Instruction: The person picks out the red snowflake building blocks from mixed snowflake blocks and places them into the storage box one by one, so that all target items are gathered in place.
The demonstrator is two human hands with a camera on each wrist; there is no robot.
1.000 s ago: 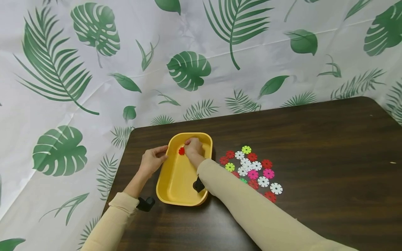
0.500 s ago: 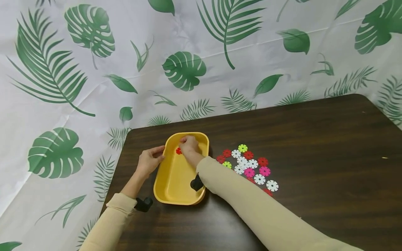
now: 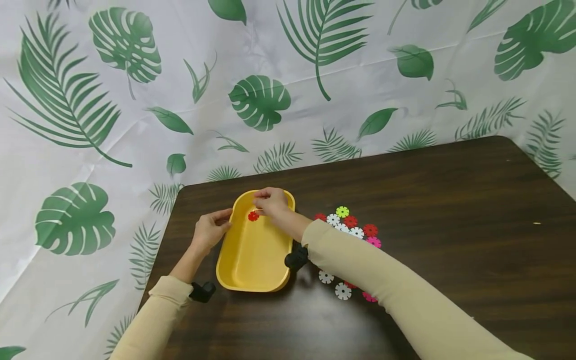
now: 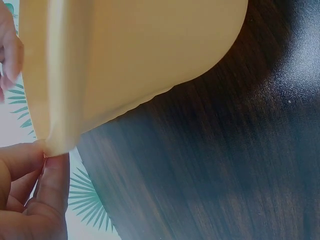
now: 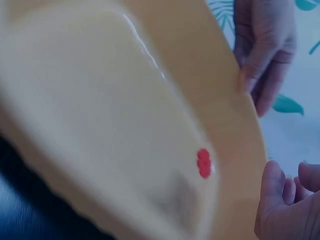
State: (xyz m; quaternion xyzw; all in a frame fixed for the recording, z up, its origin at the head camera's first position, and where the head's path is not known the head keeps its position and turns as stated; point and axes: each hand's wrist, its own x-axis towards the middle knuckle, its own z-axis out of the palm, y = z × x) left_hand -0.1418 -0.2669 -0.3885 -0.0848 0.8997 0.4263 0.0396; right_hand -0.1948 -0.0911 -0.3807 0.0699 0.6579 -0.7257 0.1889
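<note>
A yellow plastic tub [image 3: 256, 267] stands on the dark wooden table. Inside, near its far end, lies one red notched disc [image 3: 253, 216], which also shows on the tub floor in the right wrist view [image 5: 204, 163]. My left hand [image 3: 209, 231] pinches the tub's left rim between thumb and fingers, plainly seen in the left wrist view. Over the far end of the tub is my right hand [image 3: 273, 204], its thumb and fingers apart with nothing between them. To the right of the tub lie loose notched discs [image 3: 343, 291] in white, red, pink and yellow; my right forearm hides some.
The table [image 3: 441, 200] stretches to the right, with a tiny pale scrap [image 3: 537, 223] on it. A white cloth with green leaves [image 3: 270, 145] hangs behind the table and at its left. Each wrist wears a small black camera [image 3: 296, 257].
My right hand has risen from the tub floor and its fingers have spread, leaving the red disc lying there. The left hand stays on the rim. The head view has shifted slightly.
</note>
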